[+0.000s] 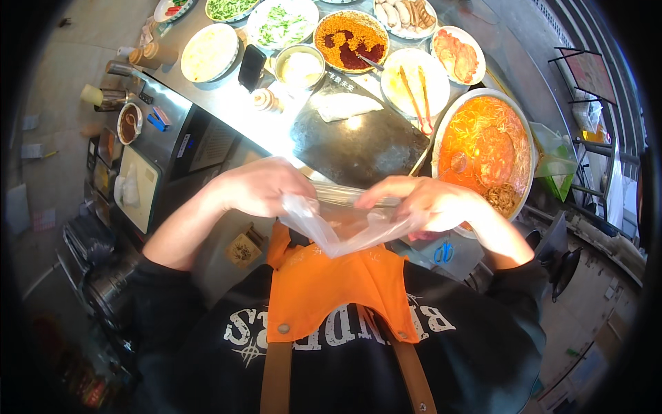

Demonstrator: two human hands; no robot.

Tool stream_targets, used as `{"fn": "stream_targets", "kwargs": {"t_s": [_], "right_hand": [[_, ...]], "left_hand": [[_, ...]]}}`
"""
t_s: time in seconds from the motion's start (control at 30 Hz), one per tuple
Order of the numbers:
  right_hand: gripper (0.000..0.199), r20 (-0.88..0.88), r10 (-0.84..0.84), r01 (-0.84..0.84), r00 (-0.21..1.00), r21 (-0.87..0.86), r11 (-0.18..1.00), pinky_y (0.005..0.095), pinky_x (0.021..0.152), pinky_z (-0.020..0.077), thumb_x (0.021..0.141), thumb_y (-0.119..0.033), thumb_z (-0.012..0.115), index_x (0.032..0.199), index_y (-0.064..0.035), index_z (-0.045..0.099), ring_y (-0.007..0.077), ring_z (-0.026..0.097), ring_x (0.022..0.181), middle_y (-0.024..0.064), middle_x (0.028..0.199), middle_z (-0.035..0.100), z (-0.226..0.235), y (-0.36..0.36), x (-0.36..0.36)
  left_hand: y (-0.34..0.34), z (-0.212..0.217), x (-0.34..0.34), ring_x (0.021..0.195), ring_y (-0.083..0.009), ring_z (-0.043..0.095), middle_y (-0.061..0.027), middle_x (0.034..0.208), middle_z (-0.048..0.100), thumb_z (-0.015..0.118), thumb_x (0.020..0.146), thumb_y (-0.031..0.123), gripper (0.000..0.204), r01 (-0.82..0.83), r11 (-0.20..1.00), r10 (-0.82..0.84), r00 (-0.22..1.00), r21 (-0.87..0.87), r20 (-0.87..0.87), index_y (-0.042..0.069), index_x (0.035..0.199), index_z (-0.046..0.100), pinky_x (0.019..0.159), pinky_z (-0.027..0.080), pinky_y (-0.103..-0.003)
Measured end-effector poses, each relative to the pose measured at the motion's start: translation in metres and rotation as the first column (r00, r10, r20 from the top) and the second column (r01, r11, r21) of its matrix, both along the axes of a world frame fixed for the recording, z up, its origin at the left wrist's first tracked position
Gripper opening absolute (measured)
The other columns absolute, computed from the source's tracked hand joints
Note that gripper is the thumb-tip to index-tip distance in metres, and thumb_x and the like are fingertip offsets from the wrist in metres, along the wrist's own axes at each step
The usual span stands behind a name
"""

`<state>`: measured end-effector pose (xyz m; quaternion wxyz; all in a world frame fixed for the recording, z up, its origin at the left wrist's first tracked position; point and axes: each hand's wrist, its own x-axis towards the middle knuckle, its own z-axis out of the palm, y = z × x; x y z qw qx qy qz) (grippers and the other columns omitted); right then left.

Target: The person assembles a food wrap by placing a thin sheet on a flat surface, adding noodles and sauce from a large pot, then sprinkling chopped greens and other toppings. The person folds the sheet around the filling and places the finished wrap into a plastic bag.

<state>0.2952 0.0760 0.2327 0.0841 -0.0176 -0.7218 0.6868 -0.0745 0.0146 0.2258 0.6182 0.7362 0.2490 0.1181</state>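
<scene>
The thin film could slip out of the pinch or stay stuck shut — it looks slick and clingy, and both hands grip only its top edge, so a hard pull might also tear it. The left hand (258,186) and the right hand (427,201) sit at the centre of the frame, just above the orange apron (331,286), each with fingers pressed together and pinching the rim of the clear plastic bag (338,224) stretched between them. The bag is transparent, crinkled and limp, sagging to a loose point below the hands, and appears empty. Should it drop, it could drift toward the dark griddle (358,141) just above it in the frame, or the large pan of orange-red noodles (483,148) at the right — a hot surface would probably melt it.
</scene>
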Motion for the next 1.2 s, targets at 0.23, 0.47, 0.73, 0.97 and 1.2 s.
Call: {"fn": "stream_targets", "kwargs": {"t_s": [0.23, 0.47, 0.73, 0.97, 1.2], "right_hand": [[0.033, 0.646, -0.22, -0.529, 0.731, 0.74, 0.415, 0.0456, 0.115, 0.0454, 0.095, -0.02, 0.063, 0.123, -0.0109, 0.078, 0.0303, 0.059, 0.138, 0.012, 0.147, 0.066, -0.096, 0.032, -0.007], [0.032, 0.461, -0.543, -0.454, 0.702, 0.877, 0.158, 0.0464, 0.129, 0.0247, 0.099, -0.027, 0.06, 0.111, -0.0115, 0.085, 0.0304, 0.037, 0.156, 0.0107, 0.167, 0.048, -0.204, 0.065, 0.003], [0.043, 0.545, -0.573, -0.505, 0.612, 0.827, 0.248, 0.0482, 0.127, 0.0281, 0.095, -0.037, 0.069, 0.122, -0.0048, 0.079, 0.0339, 0.032, 0.158, 0.0153, 0.169, 0.041, -0.197, 0.071, -0.016], [0.072, 0.333, -0.668, -0.006, 0.666, 0.897, 0.441, 0.0536, 0.122, 0.0347, 0.087, -0.048, 0.08, 0.134, 0.0045, 0.066, 0.0436, 0.043, 0.149, 0.0267, 0.155, 0.052, -0.202, 0.066, -0.03], [0.058, 0.036, -0.749, 0.226, 0.661, 0.943, 0.245, 0.0473, 0.115, 0.0435, 0.093, -0.012, 0.063, 0.148, 0.0027, 0.053, 0.038, 0.056, 0.137, 0.0222, 0.147, 0.06, -0.251, 0.097, -0.074]], "left_hand": [[0.009, -0.087, 0.053, 0.161, -0.0335, 0.027, -0.0136, 0.178, 0.021, 0.048, 0.108, 0.025, 0.05, 0.607, 0.705, 0.099, 0.428, 0.367, -0.898, 0.02, 0.157, 0.056, 0.131, 0.025, -0.046], [0.015, -0.149, 0.104, 0.161, -0.0337, 0.025, -0.0153, 0.18, 0.015, 0.052, 0.108, 0.038, 0.056, 0.605, 0.717, 0.33, 0.142, 0.346, -0.933, 0.013, 0.158, 0.053, 0.132, 0.017, -0.047], [0.026, -0.156, 0.129, 0.155, -0.0384, 0.034, -0.0193, 0.168, 0.037, 0.066, 0.096, 0.057, 0.067, 0.146, 0.76, 0.544, 0.388, 0.633, -0.744, 0.0, 0.132, 0.072, 0.128, 0.026, -0.048], [0.056, -0.219, 0.143, 0.139, -0.041, 0.048, -0.0222, 0.143, 0.055, 0.077, 0.088, 0.027, 0.063, -0.47, 0.607, 0.728, 0.651, 0.641, -0.213, -0.008, 0.137, 0.059, 0.12, 0.037, -0.053], [0.106, -0.236, 0.12, 0.158, -0.0364, 0.032, -0.0183, 0.168, 0.038, 0.089, 0.074, 0.04, 0.109, -0.075, 0.662, 0.671, 0.503, 0.746, -0.544, 0.001, 0.162, 0.038, 0.131, 0.025, -0.049]]}}
